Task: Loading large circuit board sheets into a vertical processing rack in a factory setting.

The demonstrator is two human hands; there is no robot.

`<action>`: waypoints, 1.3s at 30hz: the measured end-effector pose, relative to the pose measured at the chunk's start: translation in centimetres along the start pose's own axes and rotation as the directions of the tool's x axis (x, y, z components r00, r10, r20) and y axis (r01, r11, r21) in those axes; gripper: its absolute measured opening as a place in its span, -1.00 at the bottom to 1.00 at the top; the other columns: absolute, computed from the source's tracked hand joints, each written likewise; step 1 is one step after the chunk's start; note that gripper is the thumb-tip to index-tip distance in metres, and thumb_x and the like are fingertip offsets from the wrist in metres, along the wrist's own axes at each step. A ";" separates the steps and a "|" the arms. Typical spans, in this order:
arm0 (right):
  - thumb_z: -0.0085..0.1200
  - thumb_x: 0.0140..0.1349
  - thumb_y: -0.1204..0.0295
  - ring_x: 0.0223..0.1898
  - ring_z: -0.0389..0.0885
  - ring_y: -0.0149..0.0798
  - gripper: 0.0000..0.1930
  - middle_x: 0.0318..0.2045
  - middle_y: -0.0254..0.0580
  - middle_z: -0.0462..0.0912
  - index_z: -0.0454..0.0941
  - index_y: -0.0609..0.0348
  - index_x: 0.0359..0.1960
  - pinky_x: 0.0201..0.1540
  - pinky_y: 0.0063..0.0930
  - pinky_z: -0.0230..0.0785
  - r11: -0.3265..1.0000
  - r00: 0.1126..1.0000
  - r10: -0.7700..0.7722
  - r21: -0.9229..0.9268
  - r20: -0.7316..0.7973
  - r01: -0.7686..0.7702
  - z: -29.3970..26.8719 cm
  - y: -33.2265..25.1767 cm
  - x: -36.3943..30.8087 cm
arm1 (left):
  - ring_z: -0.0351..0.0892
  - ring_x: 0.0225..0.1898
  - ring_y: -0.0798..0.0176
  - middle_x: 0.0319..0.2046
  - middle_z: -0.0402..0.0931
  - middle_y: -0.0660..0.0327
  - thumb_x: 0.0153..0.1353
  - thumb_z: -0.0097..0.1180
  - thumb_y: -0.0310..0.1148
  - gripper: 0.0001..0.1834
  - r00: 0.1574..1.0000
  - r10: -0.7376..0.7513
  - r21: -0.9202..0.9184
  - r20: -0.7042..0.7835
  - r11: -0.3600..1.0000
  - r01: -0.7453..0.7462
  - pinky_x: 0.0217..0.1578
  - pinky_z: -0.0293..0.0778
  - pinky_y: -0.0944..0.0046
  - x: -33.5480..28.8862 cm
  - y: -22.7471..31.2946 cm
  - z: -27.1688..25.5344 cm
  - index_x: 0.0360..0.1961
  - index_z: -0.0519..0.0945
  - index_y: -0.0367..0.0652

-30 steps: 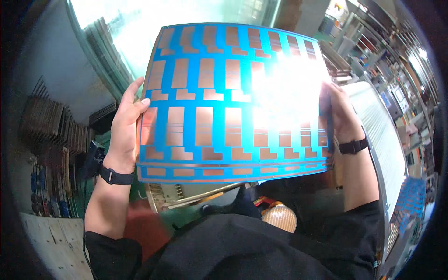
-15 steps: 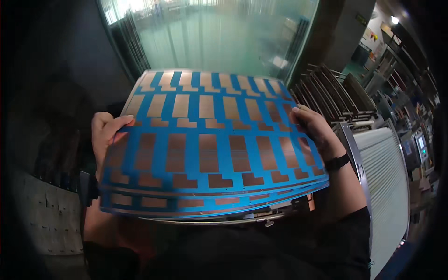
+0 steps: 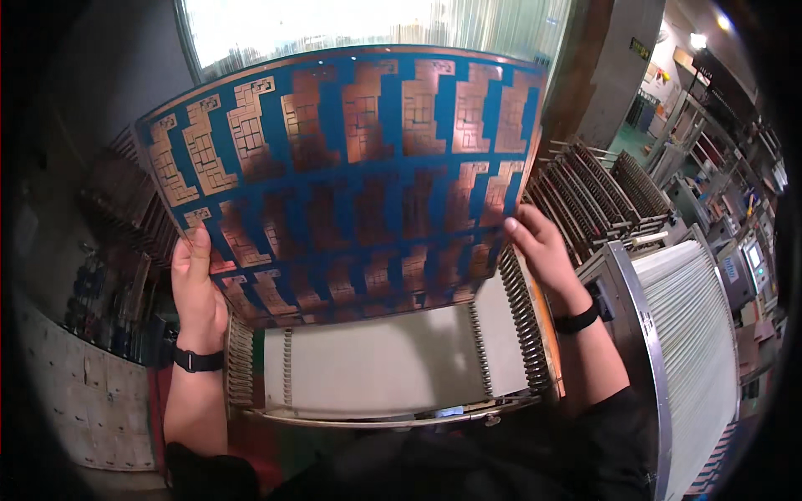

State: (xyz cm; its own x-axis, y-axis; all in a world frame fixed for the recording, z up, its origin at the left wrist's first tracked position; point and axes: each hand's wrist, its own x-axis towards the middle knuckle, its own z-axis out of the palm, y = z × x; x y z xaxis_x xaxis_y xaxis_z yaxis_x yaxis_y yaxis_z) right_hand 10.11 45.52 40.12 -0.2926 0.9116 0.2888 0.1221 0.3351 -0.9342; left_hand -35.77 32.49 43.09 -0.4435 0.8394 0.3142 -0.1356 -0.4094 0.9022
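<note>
Blue and copper cover the face of a wide rectangular panel, which is held in the air, tilted, above the far part of a coil-lined rack. The left hand grasps its left edge toward the lower corner, thumb on the face, fingers mostly hidden behind. The right hand has a narrow grip on the opposite edge, thumb in front; how firmly it presses cannot be told. A pale flat sheet shows between the rack's left and right edges. Past the rack's right edge stands a white ribbed frame. The panel looks thin and stiff, probably light for its breadth but awkward to balance; its shiny face is likely slippery and easily scratched, so the side edges, taken at matching heights, seem the best hold
</note>
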 end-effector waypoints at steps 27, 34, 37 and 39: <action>0.06 0.39 0.49 -0.03 0.63 -0.28 -0.52 0.07 -0.01 0.58 0.32 0.31 0.32 0.07 -0.42 0.47 0.986 0.989 0.047 -0.149 -0.141 -0.069 3.5 1.5 -0.8 | 0.47 0.15 0.25 0.09 0.43 0.25 0.52 -0.04 -0.20 -0.53 0.974 -0.219 -0.040 0.063 0.974 0.222 0.19 0.46 0.13 -4.2 -0.7 -1.4 0.35 0.29 -0.11; 0.35 0.13 0.23 0.40 0.23 0.20 -0.25 0.35 0.08 0.33 0.35 0.07 0.37 0.41 0.05 0.15 0.489 0.863 -0.374 -0.718 0.339 0.494 5.1 -3.0 -3.4 | 0.47 0.16 0.27 0.05 0.47 0.26 0.52 -0.01 -0.23 -0.66 0.970 -0.243 -0.093 0.022 0.965 0.244 0.16 0.49 0.12 -3.9 -1.3 -0.5 0.22 0.40 -0.10; 0.33 0.13 0.17 0.43 0.22 0.14 -0.25 0.40 0.00 0.31 0.35 -0.01 0.38 0.42 0.04 0.14 0.401 0.808 -0.339 -0.703 0.482 0.587 6.2 -5.3 -3.8 | 0.51 0.15 0.22 0.09 0.47 0.19 0.53 -0.05 -0.27 -0.65 0.967 -0.255 -0.129 0.016 0.958 0.255 0.14 0.52 0.10 -4.4 -0.9 -0.5 0.24 0.38 -0.13; 0.32 0.12 0.16 0.44 0.22 0.11 -0.25 0.41 -0.05 0.30 0.36 -0.05 0.38 0.42 0.02 0.14 0.342 0.762 -0.322 -0.681 0.562 0.647 7.0 -5.5 -3.7 | 0.53 0.16 0.17 0.15 0.47 0.12 0.53 -0.09 -0.29 -0.62 0.969 -0.248 -0.122 -0.014 0.962 0.245 0.15 0.54 0.07 -4.6 -0.8 -0.2 0.29 0.33 -0.16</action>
State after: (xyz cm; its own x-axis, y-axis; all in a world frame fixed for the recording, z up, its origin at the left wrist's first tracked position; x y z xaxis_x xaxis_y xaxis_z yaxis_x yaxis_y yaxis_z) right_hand 3.84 38.64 42.73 -0.7955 0.4528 0.4026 0.4983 0.8670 0.0096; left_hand -33.77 28.86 40.86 -0.4082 0.9097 0.0761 -0.3469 -0.2317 0.9088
